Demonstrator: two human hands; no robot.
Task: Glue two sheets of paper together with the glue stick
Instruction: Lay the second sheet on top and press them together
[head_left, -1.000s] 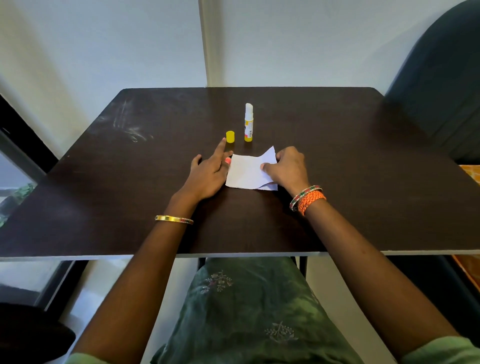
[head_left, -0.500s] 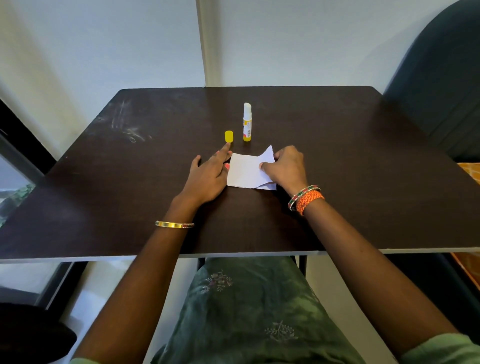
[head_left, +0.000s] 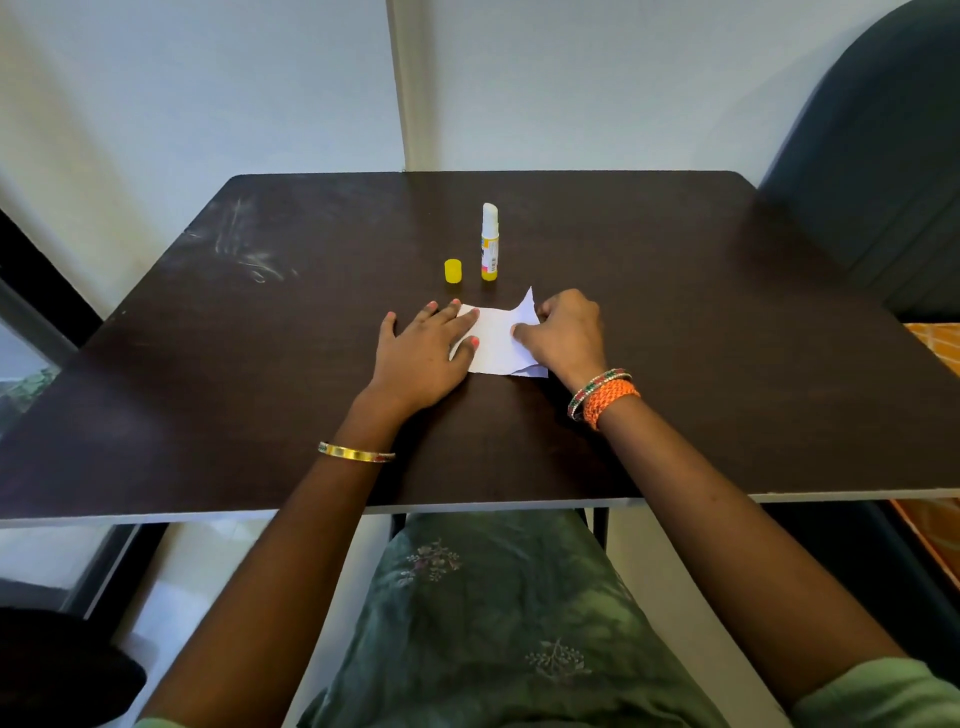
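Two small white paper sheets (head_left: 496, 340) lie stacked on the dark table (head_left: 675, 364), the lower one poking out at the top right and bottom right. My left hand (head_left: 423, 353) lies flat with straight fingers pressing the papers' left edge. My right hand (head_left: 563, 335) rests on the right side with fingers curled, thumb and fingertips pressing the paper down. Behind the sheets an uncapped glue stick (head_left: 490, 243) stands upright, white top exposed. Its yellow cap (head_left: 453, 271) sits just to its left.
A dark chair back (head_left: 872, 171) rises at the right behind the table. White walls stand behind. The table's front edge (head_left: 208, 517) runs just over my green-clothed lap. A dark frame and window lie at the left.
My left hand slid right onto the papers' left edge, its fingers now flat on the sheet. My right hand stayed in place on the right side.
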